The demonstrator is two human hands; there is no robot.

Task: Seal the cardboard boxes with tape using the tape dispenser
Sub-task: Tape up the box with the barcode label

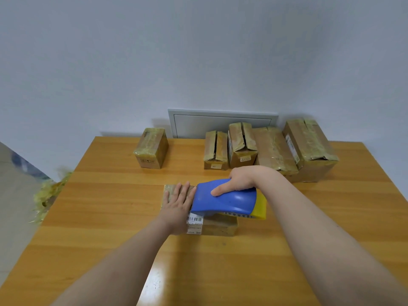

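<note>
1 box [220,226], l hand [177,204] flat atop, r hand [240,180] grips dispenser [225,203].

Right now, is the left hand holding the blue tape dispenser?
No, the right hand grips the blue tape dispenser, while the left hand lies flat on the cardboard box.
</note>
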